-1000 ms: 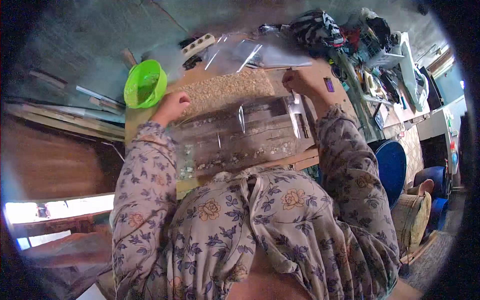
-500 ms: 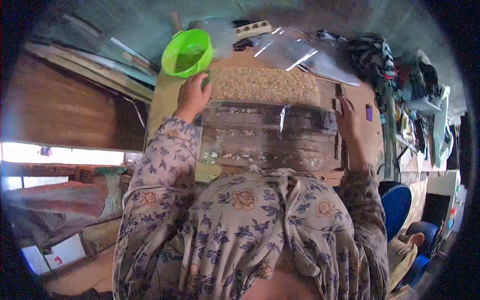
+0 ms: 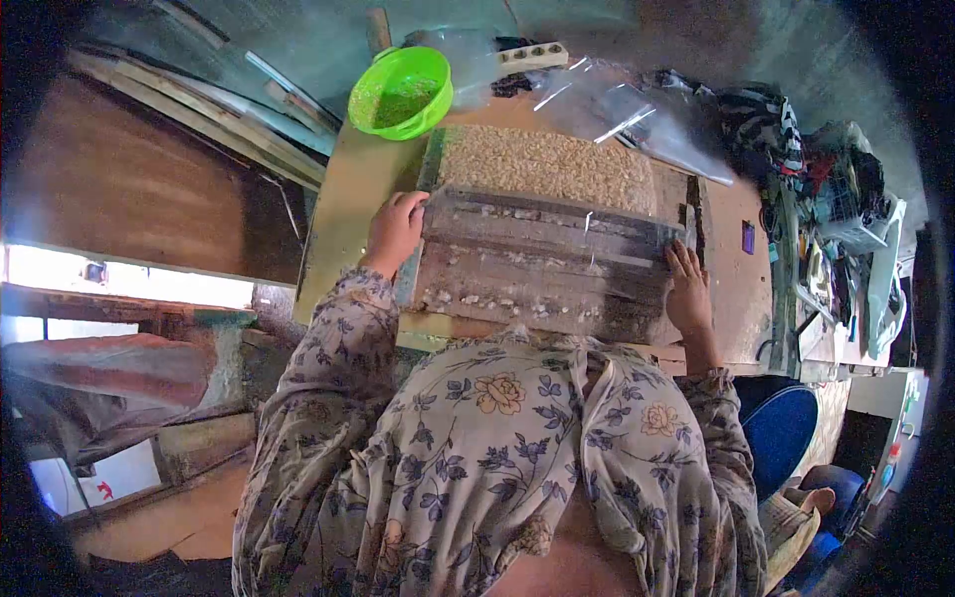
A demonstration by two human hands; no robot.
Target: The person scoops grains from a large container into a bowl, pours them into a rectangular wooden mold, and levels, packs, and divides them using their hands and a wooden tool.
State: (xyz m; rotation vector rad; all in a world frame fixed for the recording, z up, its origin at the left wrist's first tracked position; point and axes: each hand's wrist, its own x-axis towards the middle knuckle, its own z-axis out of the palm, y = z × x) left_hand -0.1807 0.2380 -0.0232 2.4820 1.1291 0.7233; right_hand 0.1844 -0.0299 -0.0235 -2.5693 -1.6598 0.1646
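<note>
Film (image 3: 552,239) is lying toward the bench's (image 3: 734,298) near edge, flakes (image 3: 547,162) uncovered; our left hand (image 3: 394,237) and right hand (image 3: 687,291) are touching it, grips unclear.

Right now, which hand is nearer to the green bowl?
Left. The left hand is on the near side of the green bowl, apart from it, at the left end of the clear plastic; the right hand is farther, at its right end.
</note>
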